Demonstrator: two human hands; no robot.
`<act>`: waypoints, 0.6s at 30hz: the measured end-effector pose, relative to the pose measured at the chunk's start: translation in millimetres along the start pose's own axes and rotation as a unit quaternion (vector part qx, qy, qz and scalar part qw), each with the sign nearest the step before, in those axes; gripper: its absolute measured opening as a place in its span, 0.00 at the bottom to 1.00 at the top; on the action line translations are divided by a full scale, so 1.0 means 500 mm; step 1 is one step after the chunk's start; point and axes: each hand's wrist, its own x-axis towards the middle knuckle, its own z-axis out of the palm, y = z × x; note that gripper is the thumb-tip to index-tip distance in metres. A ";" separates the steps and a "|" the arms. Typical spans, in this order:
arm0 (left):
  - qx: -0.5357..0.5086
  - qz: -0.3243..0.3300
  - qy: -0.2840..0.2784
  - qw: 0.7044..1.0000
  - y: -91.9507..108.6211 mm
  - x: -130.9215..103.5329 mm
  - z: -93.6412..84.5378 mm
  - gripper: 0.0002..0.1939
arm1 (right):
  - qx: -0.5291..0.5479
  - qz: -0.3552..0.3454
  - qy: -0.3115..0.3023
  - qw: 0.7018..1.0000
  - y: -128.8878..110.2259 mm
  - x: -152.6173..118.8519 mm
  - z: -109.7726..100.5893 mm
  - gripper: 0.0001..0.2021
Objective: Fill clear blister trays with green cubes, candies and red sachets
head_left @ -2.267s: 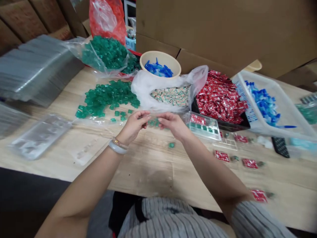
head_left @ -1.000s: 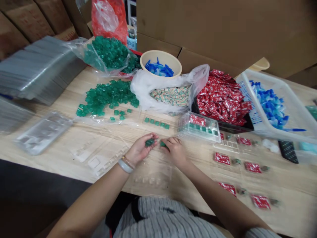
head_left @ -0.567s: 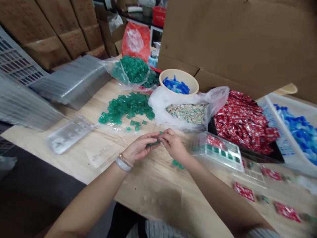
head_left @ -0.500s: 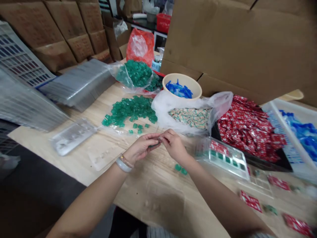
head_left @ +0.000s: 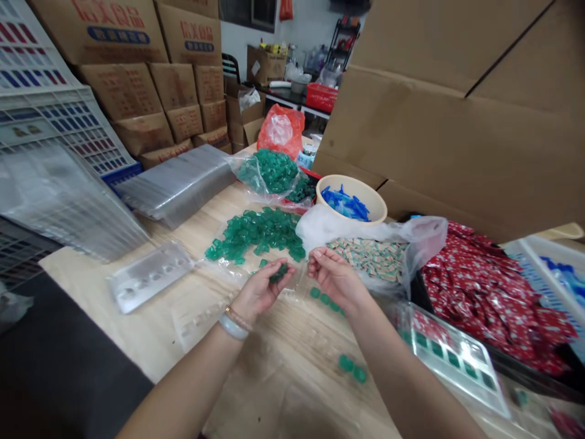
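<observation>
My left hand (head_left: 267,286), with a bracelet and a bangle at its wrist, is closed round a dark green piece (head_left: 278,273). Just to its right, my right hand (head_left: 336,274) has its fingertips pinched together; what they hold, if anything, is too small to tell. Beyond the hands lies a loose pile of green pieces (head_left: 260,231). Several green pieces (head_left: 324,299) sit in a row under my right hand, and more (head_left: 351,368) lie beside my right forearm. A clear tray (head_left: 452,353) with green pieces and a red packet is at the right.
A bag of striped pieces (head_left: 372,256), a cream bowl of blue pieces (head_left: 350,204) and red packets (head_left: 489,292) stand at the back and right. Stacked clear trays (head_left: 178,183) and an empty tray (head_left: 150,274) are at the left. Cardboard (head_left: 439,116) rises behind.
My hands have moved apart from each other. The green piece in my left hand shows more clearly. The view has shifted, so the table's contents appear lower, and a row of green pieces shows by my right hand.
</observation>
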 end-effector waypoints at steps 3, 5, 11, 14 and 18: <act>0.010 0.020 0.008 1.000 0.004 0.001 0.006 0.09 | -0.104 -0.114 0.003 0.988 -0.069 0.057 0.004 0.10; 0.027 0.026 0.005 0.999 0.004 0.000 0.007 0.12 | -0.229 -0.206 0.050 0.950 -0.125 0.132 0.004 0.10; 0.068 0.028 0.034 0.997 0.001 -0.002 -0.001 0.08 | -0.501 -0.265 0.166 0.807 -0.225 0.412 0.001 0.08; 0.073 0.044 0.040 0.996 0.005 -0.003 -0.008 0.12 | -0.532 -0.227 0.165 0.799 -0.218 0.486 -0.010 0.12; 0.060 0.043 0.039 0.996 0.015 -0.002 -0.012 0.14 | -0.557 -0.219 0.180 0.780 -0.197 0.526 -0.037 0.13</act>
